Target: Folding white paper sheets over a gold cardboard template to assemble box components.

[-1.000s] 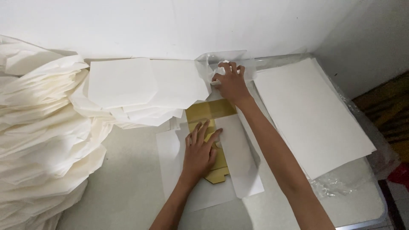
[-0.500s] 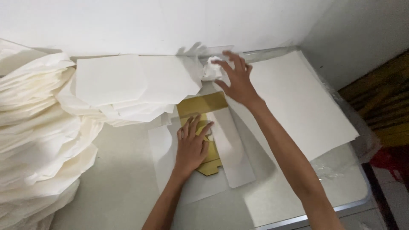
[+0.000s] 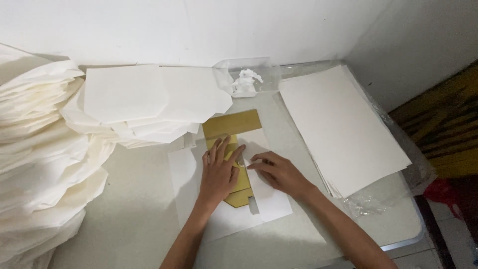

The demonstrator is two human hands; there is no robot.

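Two hands pressing paper over a gold card on a table.

The left hand (image 3: 219,174) lies flat with fingers spread open on the gold card (image 3: 234,130), which rests on a white sheet (image 3: 199,219) near the middle of the table (image 3: 134,224). The right hand (image 3: 279,172), just beside it, holds nothing and presses open fingers on a folded flap (image 3: 271,201) of that sheet, covering the card's right part. Left of the hands, a tall pile (image 3: 40,164) of cream paper; right, a flat stack (image 3: 343,124) of white sheets. Farther back, folded pieces (image 3: 149,99) overlap, and a clear bag (image 3: 249,74) holds a white lump by the wall.
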